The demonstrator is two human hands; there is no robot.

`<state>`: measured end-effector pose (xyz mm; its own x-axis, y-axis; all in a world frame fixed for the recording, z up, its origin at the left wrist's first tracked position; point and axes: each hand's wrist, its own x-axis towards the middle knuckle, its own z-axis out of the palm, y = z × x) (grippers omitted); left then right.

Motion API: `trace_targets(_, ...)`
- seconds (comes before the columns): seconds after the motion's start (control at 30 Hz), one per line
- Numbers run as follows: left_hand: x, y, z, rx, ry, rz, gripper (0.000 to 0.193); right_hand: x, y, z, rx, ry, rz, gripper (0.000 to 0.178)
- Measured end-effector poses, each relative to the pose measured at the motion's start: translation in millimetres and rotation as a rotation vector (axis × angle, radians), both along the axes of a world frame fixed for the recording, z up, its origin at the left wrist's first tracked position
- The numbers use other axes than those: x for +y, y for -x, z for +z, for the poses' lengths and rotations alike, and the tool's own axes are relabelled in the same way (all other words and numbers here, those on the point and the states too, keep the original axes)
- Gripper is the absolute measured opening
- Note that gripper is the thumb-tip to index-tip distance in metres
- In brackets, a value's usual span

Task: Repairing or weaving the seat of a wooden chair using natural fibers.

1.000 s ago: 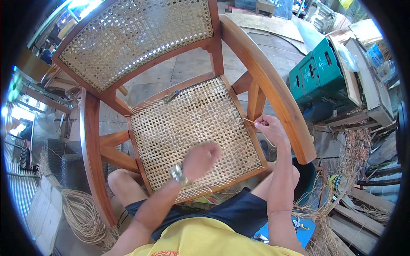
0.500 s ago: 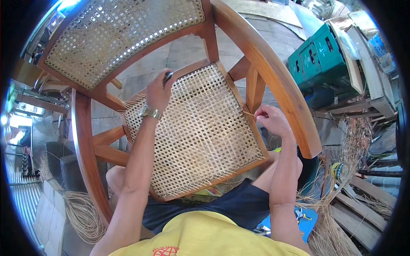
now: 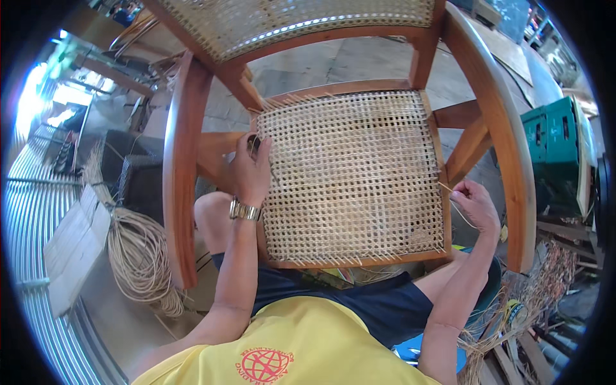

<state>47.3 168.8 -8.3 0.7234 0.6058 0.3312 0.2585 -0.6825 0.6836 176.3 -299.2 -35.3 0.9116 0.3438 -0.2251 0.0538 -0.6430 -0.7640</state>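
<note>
A wooden armchair stands before me, its woven cane seat [image 3: 353, 186] set in a brown frame. At the seat's left edge, my left hand [image 3: 252, 172] is closed around a small dark tool [image 3: 254, 147], mostly hidden by the fingers, so its kind does not show. Just off the right rail, my right hand [image 3: 476, 204] pinches a thin cane strand [image 3: 444, 185]. This strand runs to the right edge of the seat, and a loose length curves below the fingers. Short cane ends stick out along the seat's front and back left edges.
Wooden armrests [image 3: 185, 173] flank the seat, and the cane backrest [image 3: 301, 22] rises at the far side. A coil of cane [image 3: 142, 256] hangs at left beside a cardboard sheet [image 3: 78, 247]. Green crates [image 3: 550, 144] and cane scraps [image 3: 545, 276] are on the right.
My view has swung left, so the chair appears further right. My left hand has moved from the seat's back part to its left edge. The right hand still pinches the strand by the right rail.
</note>
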Motion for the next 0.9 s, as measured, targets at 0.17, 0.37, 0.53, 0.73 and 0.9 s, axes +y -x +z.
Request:
trace_targets(0.17, 17, -3, 4, -0.099, 0.013, 0.119, 0.043, -3, -1, -1, 0.115, -0.045, -0.041, 0.011)
trace_targets(0.37, 36, -9, 0, -0.203, 0.008, 0.185, 0.042, -5, -1, 0, 0.086, -0.026, -0.062, 0.01)
trace_targets(0.53, 48, -3, -11, -0.064, -0.108, 0.187, 0.049, -2, -1, 3, 0.125, -0.042, -0.07, 0.011)
trace_targets(0.73, 35, -8, -18, 0.124, -0.051, 0.13, 0.042, -7, 7, 6, 0.078, 0.0, -0.106, 0.014)
trace_targets(0.9, 20, -5, -22, 0.025, -0.372, 0.109, 0.054, -15, 2, -1, -0.088, 0.08, 0.022, 0.019)
